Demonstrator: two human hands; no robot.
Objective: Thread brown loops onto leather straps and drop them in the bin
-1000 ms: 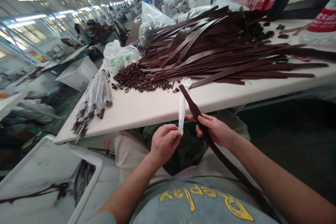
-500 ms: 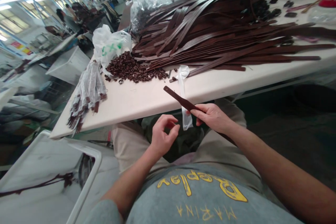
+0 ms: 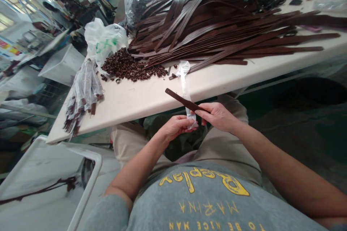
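Note:
My right hand (image 3: 217,116) grips a dark brown leather strap (image 3: 183,99) near its narrowed end, and the tip points up and left over the table. The strap's remaining length is hidden behind the hand. A narrow white plastic strip (image 3: 185,86) hangs from the table edge area down past the strap. My left hand (image 3: 176,127) sits just left of my right hand, its fingers closed on the lower end of that strip. Both hands are over my lap, just in front of the white table (image 3: 141,110).
A large heap of brown leather straps (image 3: 206,32) and a pile of small brown loops (image 3: 130,65) lie on the table, beside a white plastic bag (image 3: 104,41). Plastic-wrapped strap bundles (image 3: 84,88) lie near the edge. A white bin (image 3: 51,191) stands low at left.
My left hand has moved right and closed on the plastic strip's lower end. The strap stays in my right hand. The whole scene has shifted slightly left and up with my head.

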